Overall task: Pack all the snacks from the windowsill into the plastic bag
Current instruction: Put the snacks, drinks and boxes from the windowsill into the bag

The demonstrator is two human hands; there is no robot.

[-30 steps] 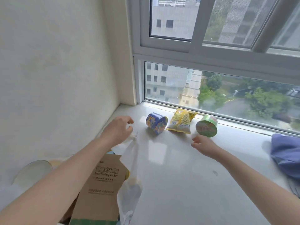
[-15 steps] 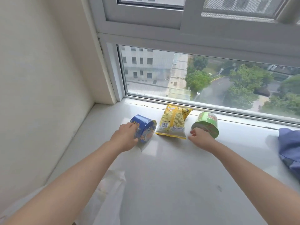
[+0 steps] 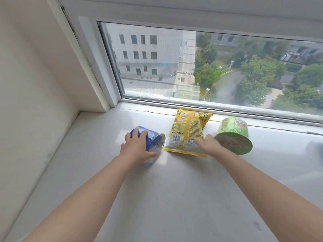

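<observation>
**A:** so what's each hand on?

**B:** left hand is wrapped round the blue snack tub, which is tipped on its side centre-left of the frame. right hand sits on the lower right corner of the yellow snack bag with one finger stretched out, can't tell if it's gripping. green snack cup is just right of that, all on the windowsill.

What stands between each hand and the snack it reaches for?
Nothing visible. The left hand grips the blue cup, and the right hand touches the yellow bag with a straight finger. The green cup lies close beside it, on the right.
</observation>
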